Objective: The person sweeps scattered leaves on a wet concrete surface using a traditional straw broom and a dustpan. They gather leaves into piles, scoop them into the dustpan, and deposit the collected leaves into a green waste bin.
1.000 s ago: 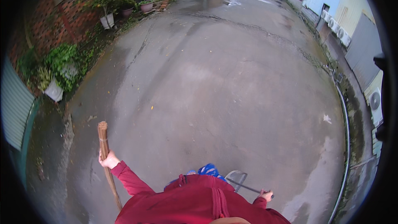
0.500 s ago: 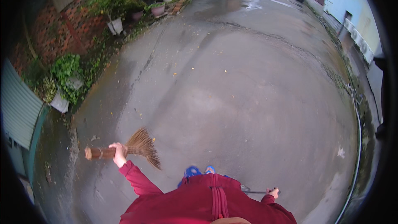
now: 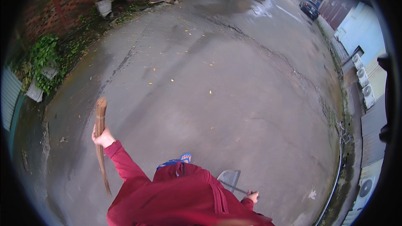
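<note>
Head cam: L hand (image 3: 103,137) wrapped shut round the broom (image 3: 100,117), out to the person's L over the concrete (image 3: 234,129); some fingers hidden behind the grip, bristles thin, seen edge-on, can't tell if tips touch ground. R hand (image 3: 252,196) small in view, closed on the thin handle of a dustpan (image 3: 233,176), out to the R; exact finger pos. unclear. Dustpan partly covered by handle, jacket (image 3: 167,201) hides most of legs, only one blue sandal (image 3: 187,155) shows clearly. Vs. 0.5 s ago: broom swung from crosswise w/ bristles fanned to lengthwise, bristles toward lower edge; dustpan, then mostly hidden, now visible.
</note>
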`<state>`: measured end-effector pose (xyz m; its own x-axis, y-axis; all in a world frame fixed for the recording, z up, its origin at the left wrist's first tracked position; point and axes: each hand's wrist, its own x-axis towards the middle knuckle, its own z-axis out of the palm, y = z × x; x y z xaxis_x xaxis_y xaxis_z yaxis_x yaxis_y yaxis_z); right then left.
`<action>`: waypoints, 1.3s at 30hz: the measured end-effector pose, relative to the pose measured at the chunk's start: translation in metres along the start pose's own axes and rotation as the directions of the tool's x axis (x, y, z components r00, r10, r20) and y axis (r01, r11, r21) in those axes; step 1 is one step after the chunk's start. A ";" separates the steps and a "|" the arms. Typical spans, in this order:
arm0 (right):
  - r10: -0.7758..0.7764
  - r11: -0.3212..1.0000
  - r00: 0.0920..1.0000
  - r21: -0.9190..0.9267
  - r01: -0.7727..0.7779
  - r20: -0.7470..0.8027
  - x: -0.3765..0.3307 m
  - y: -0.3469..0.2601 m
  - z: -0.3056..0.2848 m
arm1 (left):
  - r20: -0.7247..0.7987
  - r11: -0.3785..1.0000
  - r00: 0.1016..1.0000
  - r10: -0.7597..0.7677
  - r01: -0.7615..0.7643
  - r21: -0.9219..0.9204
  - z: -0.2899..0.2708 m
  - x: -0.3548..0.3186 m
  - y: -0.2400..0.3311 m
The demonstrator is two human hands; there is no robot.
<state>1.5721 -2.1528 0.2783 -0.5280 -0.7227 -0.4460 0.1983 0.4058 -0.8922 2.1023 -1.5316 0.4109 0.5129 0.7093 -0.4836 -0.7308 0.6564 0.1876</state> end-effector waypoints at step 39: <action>0.149 0.892 0.920 -0.451 0.034 0.362 -0.087 0.103 1.502 | -0.150 0.723 0.767 -0.623 0.493 -0.484 0.463 0.085 -1.386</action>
<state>2.8783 -2.8885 0.1186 -0.1576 -0.8073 -0.5687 -0.2136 0.5901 -0.7785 3.3678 -2.2619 0.5057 0.7814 0.0963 -0.6165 -0.4939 0.6993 -0.5167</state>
